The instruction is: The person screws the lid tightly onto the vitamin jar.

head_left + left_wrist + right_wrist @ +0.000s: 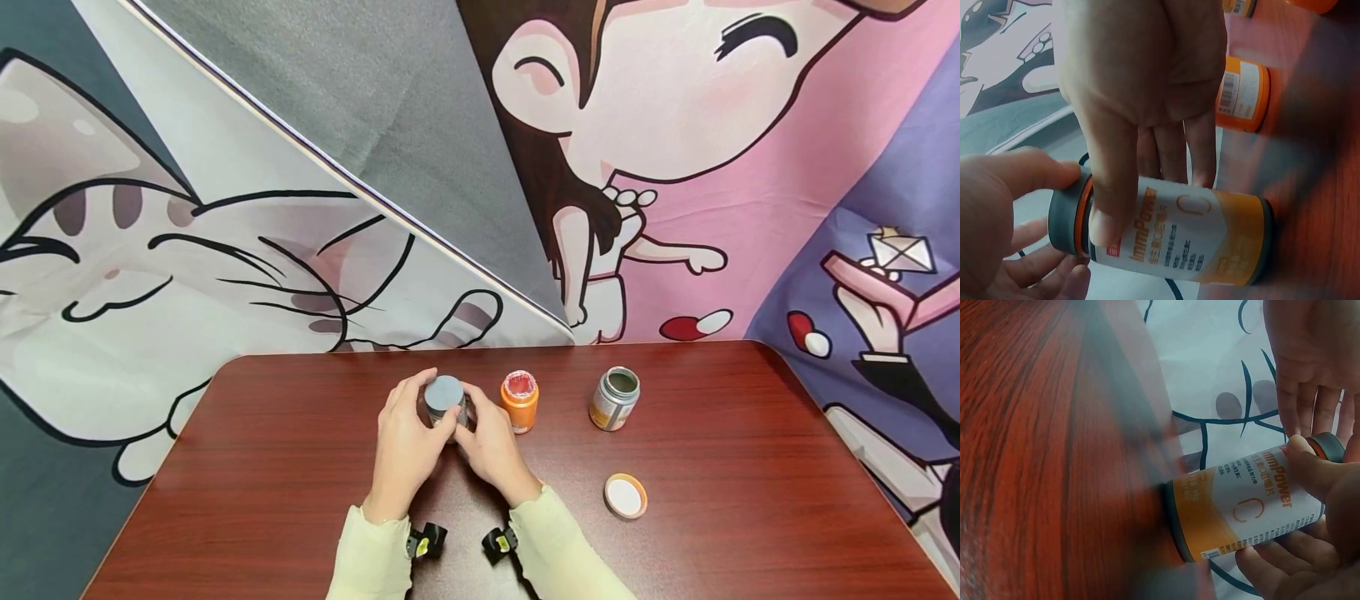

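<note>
The left hand (408, 437) pinches the grey lid (445, 392) while the right hand (491, 442) grips the bottle (1235, 503) near the worktop's (285, 475) far edge; steady, level turning with the bottle held firm appears advisable.

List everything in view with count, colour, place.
ImmPower bottle: 1, white and orange, centre, held
Cap: 1, grey, on ImmPower bottle
Open bottle: 1, orange, right of ImmPower bottle
Second open bottle: 1, grey and orange, farther right
Loose lid: 1, orange and white, front right
Table: 1, reddish, below bottles
Cartoon backdrop: 1, multicoloured, behind table
Wrist cameras: 2, black
Sleeves: 2, yellowish, on arms
Left hand: 1, on cap
Right hand: 1, on ImmPower bottle
</note>
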`<state>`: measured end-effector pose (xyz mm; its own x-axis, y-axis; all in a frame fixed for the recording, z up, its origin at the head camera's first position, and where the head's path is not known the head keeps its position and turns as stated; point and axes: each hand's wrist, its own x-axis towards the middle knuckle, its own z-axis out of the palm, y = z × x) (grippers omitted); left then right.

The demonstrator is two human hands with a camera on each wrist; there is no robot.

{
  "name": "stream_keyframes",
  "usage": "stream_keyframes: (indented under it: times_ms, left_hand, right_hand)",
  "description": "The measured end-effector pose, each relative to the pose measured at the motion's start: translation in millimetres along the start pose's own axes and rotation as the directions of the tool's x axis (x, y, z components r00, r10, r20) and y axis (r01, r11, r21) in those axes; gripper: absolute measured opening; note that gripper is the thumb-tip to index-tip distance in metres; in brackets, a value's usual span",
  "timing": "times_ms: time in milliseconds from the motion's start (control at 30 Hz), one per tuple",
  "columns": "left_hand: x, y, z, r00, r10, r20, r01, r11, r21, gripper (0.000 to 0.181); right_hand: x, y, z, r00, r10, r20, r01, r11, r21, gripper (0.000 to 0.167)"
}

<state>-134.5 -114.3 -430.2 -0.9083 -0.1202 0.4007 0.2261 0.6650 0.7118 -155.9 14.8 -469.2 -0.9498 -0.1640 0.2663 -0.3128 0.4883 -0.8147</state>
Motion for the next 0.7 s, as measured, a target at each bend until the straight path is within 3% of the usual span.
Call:
stream_keyframes:
  times_ms: [167, 367, 700]
  left_hand:
    - [0.6, -0.9, -1.2, 1.000, 0.018, 0.016, -0.018, 1.000, 0.002, 0.059]
    - [-0.3, -1.9, 0.6, 0.999, 0.040, -0.021, -0.041, 0.999, -0.014, 0.064]
    - [-3.4, 1.8, 7.3, 0.997, -0.015, -0.075, 0.014, 1.000, -0.012, 0.062]
  right_hand:
    - [-0.1, 0.7, 0.1, 1.000, 0.003, 0.004, -0.003, 1.000, 0.006, 0.046]
    - [-0.9, 0.8, -0.5, 1.000, 0.003, 0.001, -0.003, 1.000, -0.012, 0.046]
    - [-0.4, 0.8, -1.0, 1.000, -0.005, 0.000, 0.005, 1.000, -0.007, 0.045]
